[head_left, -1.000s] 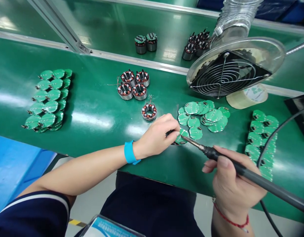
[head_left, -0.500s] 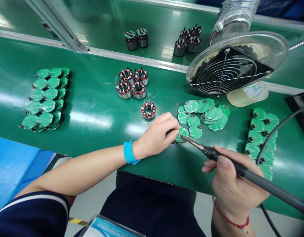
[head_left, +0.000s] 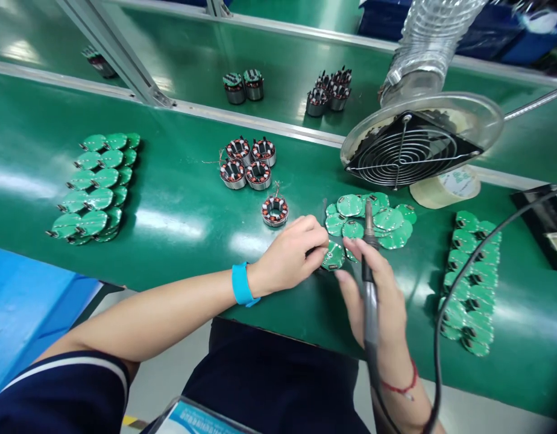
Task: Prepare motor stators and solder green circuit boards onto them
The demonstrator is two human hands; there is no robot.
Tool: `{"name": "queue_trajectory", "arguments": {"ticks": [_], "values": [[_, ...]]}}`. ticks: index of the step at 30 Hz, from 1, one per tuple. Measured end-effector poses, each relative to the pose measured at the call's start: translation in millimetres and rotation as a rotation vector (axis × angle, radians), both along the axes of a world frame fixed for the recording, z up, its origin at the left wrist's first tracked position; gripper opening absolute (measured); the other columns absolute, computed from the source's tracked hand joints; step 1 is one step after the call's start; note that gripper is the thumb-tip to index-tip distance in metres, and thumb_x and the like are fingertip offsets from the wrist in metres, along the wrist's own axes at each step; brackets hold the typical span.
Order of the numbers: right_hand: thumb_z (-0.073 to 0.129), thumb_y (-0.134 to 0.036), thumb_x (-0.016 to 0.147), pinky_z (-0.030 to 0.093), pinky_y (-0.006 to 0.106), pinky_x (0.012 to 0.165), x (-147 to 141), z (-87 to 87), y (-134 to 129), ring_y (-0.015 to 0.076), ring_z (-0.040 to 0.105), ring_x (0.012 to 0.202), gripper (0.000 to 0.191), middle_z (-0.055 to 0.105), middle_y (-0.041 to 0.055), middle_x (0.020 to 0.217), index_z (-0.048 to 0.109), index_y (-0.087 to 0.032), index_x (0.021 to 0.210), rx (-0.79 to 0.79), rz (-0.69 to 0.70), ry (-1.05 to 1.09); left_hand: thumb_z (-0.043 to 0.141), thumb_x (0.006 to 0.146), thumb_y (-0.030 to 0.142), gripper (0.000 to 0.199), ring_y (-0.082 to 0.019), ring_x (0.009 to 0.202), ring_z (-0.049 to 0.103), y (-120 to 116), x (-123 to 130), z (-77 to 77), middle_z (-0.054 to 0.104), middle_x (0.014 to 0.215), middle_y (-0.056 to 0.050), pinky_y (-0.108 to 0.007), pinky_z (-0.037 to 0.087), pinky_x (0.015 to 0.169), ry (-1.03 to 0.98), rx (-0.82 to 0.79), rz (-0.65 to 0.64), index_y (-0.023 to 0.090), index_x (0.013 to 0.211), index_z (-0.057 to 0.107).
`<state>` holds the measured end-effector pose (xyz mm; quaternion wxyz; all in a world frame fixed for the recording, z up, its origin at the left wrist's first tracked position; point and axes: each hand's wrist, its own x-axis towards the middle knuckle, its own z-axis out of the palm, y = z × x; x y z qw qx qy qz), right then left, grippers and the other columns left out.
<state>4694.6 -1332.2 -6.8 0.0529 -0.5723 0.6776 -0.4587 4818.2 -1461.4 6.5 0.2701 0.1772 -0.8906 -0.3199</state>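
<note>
My left hand (head_left: 290,252) is closed at the left edge of a round green circuit board (head_left: 334,255), with the fingertips pinching it just above the table. What lies under the board is mostly hidden. In my right hand (head_left: 389,301) a soldering iron (head_left: 369,289) rests upright against the palm, its tip pointing away from me over the loose boards. The thumb and index finger of that hand are spread, close to the right side of the held board. A stator with copper windings (head_left: 275,211) stands just beyond my left hand.
A loose pile of green boards (head_left: 389,218) lies beyond my right hand. Stacked boards stand in rows at left (head_left: 100,188) and right (head_left: 472,283). Several stators (head_left: 246,163) sit together behind. A fume extractor fan (head_left: 402,150) overhangs a tape roll (head_left: 445,188). The iron's cable (head_left: 459,283) curves at right.
The soldering iron has swung off the board to point away from me. My right hand has moved left, its thumb and index finger now beside the board. My left hand stays on the board.
</note>
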Motion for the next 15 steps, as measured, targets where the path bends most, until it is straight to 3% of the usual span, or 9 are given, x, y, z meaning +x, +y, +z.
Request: {"name": "queue_trajectory", "arguments": {"ticks": [5, 8, 11, 15], "values": [[0.056, -0.025, 0.088, 0.048, 0.051, 0.093, 1, -12.6, -11, 0.0275, 0.057, 0.113, 0.052, 0.059, 0.0103, 0.126, 0.041, -0.026, 0.137, 0.064, 0.046, 0.138, 0.05, 0.083, 0.011, 0.008, -0.017, 0.085, 0.049, 4, 2, 2.7, 0.05, 0.086, -0.003, -0.03, 0.044, 0.076, -0.028, 0.024, 0.053, 0.017, 0.077, 0.051], [0.057, -0.03, 0.087, 0.053, 0.048, 0.086, -5, -15.7, -9, 0.029, 0.06, 0.109, 0.052, 0.061, 0.0096, 0.125, 0.042, -0.029, 0.137, 0.047, 0.047, 0.161, 0.053, 0.082, 0.014, 0.011, -0.015, 0.081, 0.052, -7, 8, 16.7, 0.051, 0.091, -0.003, -0.03, 0.047, 0.074, 0.002, 0.14, 0.066, 0.019, 0.092, 0.051], [0.056, -0.036, 0.086, 0.055, 0.046, 0.08, -13, -11.1, -2, 0.0317, 0.063, 0.106, 0.051, 0.062, 0.0106, 0.123, 0.046, -0.026, 0.136, -0.002, 0.004, 0.171, 0.051, 0.086, 0.022, 0.013, -0.012, 0.07, 0.051, -42, 13, 46.5, 0.05, 0.09, -0.003, -0.028, 0.047, 0.065, 0.086, 0.219, 0.118, 0.018, 0.098, 0.05], [0.059, -0.037, 0.082, 0.055, 0.053, 0.079, -18, -1.6, 9, 0.036, 0.065, 0.102, 0.046, 0.069, 0.0098, 0.11, 0.055, -0.03, 0.127, -0.062, -0.217, 0.071, 0.049, 0.087, 0.021, 0.007, -0.013, 0.073, 0.053, -127, -10, 91.4, 0.055, 0.082, -0.002, -0.029, 0.047, 0.07, 0.106, 0.052, 0.22, 0.015, 0.086, 0.054]]}}
